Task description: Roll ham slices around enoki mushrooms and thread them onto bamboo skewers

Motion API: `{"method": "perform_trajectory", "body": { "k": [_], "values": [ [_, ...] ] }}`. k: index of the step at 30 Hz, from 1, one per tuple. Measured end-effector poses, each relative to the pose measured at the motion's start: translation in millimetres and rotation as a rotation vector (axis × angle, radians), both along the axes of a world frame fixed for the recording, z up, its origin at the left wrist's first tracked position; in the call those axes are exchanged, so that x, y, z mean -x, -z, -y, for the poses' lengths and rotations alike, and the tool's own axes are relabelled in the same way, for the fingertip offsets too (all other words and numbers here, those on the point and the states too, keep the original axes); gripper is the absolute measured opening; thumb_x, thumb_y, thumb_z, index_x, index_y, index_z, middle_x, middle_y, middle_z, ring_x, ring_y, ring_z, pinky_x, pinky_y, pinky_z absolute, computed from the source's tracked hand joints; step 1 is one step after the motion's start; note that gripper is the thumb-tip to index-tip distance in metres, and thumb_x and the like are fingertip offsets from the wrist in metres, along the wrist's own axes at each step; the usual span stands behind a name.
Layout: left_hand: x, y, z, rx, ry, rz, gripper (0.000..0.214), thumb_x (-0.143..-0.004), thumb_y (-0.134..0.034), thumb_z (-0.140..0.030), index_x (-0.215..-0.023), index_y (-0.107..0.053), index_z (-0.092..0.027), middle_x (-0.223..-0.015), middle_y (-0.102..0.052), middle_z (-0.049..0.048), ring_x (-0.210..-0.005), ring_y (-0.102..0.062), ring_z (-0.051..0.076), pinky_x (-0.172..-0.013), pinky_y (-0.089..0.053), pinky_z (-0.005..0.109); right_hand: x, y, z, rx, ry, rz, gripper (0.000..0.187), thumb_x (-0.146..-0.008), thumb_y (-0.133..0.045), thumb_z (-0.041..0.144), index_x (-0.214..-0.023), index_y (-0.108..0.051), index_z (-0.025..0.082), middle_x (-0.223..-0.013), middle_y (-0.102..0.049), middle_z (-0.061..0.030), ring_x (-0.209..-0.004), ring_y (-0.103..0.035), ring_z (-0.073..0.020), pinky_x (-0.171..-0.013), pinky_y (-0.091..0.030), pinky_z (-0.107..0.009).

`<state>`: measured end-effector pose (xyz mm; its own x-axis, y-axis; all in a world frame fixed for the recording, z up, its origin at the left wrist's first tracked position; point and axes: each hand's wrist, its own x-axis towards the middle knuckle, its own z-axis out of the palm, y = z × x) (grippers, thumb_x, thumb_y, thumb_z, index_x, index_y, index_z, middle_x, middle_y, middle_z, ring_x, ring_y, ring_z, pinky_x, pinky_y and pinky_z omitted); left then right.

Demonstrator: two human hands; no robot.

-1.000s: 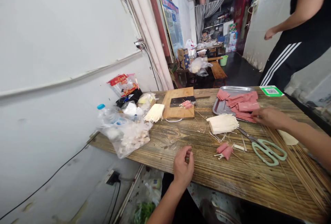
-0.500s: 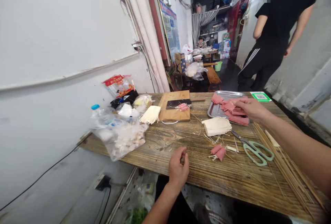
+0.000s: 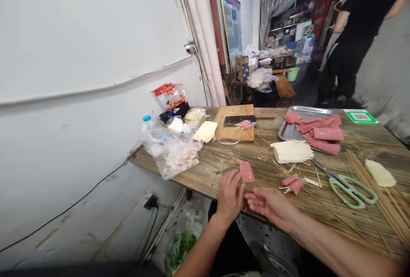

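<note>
Left hand (image 3: 229, 193): palm down, fingers loosely curled, forearm reaching forward. Right hand (image 3: 269, 202): fingers extended and spread, pointing across, fingertips just beside its counterpart.

Thin rectangular pink meat slice (image 3: 247, 171), unrolled, lying flat on wooden table (image 3: 307, 213), near front edge

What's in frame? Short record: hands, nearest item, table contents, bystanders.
left: left hand on wooden table, fingertips at flat pink meat slice; grip unclear
right: right hand open, beside the left
near: pink meat rolls, white enoki mushroom bundle, green-handled scissors
tray: metal tray holding pink slices
background: person in black, standing
</note>
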<state>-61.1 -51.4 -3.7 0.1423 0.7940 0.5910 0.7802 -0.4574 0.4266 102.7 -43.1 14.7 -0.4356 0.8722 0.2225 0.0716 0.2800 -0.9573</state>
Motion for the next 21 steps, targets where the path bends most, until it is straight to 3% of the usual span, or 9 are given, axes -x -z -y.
{"method": "perform_trajectory", "body": {
  "k": [2, 3, 7, 9, 11, 14, 18, 21],
  "values": [
    [-1, -1.2, 1, 0.069, 0.106, -0.086, 0.035, -0.091, -0.05, -0.023, -0.126, -0.054, -0.02, -0.127, -0.059, 0.0115, -0.12, -0.053, 0.025, -0.102, -0.044, 0.048, -23, -9.4, 4, 0.172, -0.026, -0.006, 0.023, -0.089, -0.044, 0.04, -0.101, -0.063, 0.038, -0.082, -0.075, 0.0034, -0.062, -0.07, -0.0214, -0.051, -0.057, -0.037],
    [-2, -2.0, 0, 0.096, 0.145, -0.121, 0.035, -0.091, -0.051, -0.024, -0.125, -0.055, -0.021, -0.126, -0.06, 0.0109, -0.119, -0.053, 0.025, -0.102, -0.043, 0.049, -38, -17.4, -2, 0.19, 0.028, 0.048, 0.023, -0.086, -0.048, 0.042, -0.103, -0.063, 0.037, -0.082, -0.075, 0.0029, -0.059, -0.068, -0.0211, -0.048, -0.055, -0.035],
    [-5, -4.6, -1, 0.137, 0.214, -0.191, 0.035, -0.09, -0.055, -0.027, -0.124, -0.057, -0.022, -0.123, -0.063, 0.0094, -0.118, -0.054, 0.026, -0.102, -0.044, 0.05, -108, -50.0, -60, -0.217, 0.414, 0.579, 0.026, -0.083, -0.05, 0.04, -0.084, -0.07, 0.024, -0.084, -0.073, -0.006, -0.066, -0.066, -0.0205, -0.055, -0.05, -0.032],
    [-5, -4.3, -2, 0.128, 0.217, -0.191, 0.036, -0.089, -0.056, -0.027, -0.124, -0.057, -0.022, -0.122, -0.063, 0.0103, -0.118, -0.054, 0.025, -0.101, -0.044, 0.05, -135, -56.8, -90, -0.426, 0.468, 0.798, 0.025, -0.081, -0.05, 0.035, -0.078, -0.07, 0.021, -0.082, -0.071, -0.0074, -0.071, -0.065, -0.0209, -0.062, -0.048, -0.032],
    [-4, -3.4, -2, 0.117, 0.215, -0.182, 0.037, -0.088, -0.056, -0.026, -0.125, -0.057, -0.022, -0.122, -0.063, 0.011, -0.118, -0.054, 0.025, -0.102, -0.045, 0.049, -150, -57.3, -109, -0.57, 0.407, 0.926, 0.027, -0.084, -0.048, 0.033, -0.077, -0.07, 0.02, -0.079, -0.069, -0.007, -0.073, -0.062, -0.0199, -0.064, -0.045, -0.031],
    [-3, -3.0, -2, 0.111, 0.208, -0.162, 0.037, -0.088, -0.057, -0.026, -0.125, -0.057, -0.022, -0.121, -0.064, 0.0108, -0.118, -0.055, 0.025, -0.102, -0.045, 0.049, -149, -57.1, -119, -0.683, 0.249, 1.039, 0.029, -0.087, -0.044, 0.029, -0.076, -0.07, 0.02, -0.079, -0.066, -0.0067, -0.072, -0.059, -0.0182, -0.063, -0.041, -0.029],
    [-3, -4.1, -2, 0.119, 0.213, -0.136, 0.037, -0.088, -0.057, -0.027, -0.124, -0.057, -0.022, -0.121, -0.064, 0.0103, -0.118, -0.055, 0.025, -0.101, -0.046, 0.049, -137, -63.1, -119, -0.686, 0.081, 1.148, 0.029, -0.089, -0.045, 0.024, -0.071, -0.066, 0.019, -0.077, -0.063, -0.0069, -0.073, -0.057, -0.0169, -0.064, -0.037, -0.027],
    [-3, -3.6, -2, 0.129, 0.213, -0.132, 0.037, -0.089, -0.055, -0.026, -0.125, -0.057, -0.021, -0.122, -0.063, 0.0104, -0.119, -0.055, 0.025, -0.102, -0.046, 0.048, -134, -63.1, -118, -0.694, 0.083, 1.194, 0.024, -0.088, -0.047, 0.021, -0.072, -0.065, 0.018, -0.078, -0.062, -0.0067, -0.073, -0.057, -0.0169, -0.062, -0.035, -0.027]
  ]
}}
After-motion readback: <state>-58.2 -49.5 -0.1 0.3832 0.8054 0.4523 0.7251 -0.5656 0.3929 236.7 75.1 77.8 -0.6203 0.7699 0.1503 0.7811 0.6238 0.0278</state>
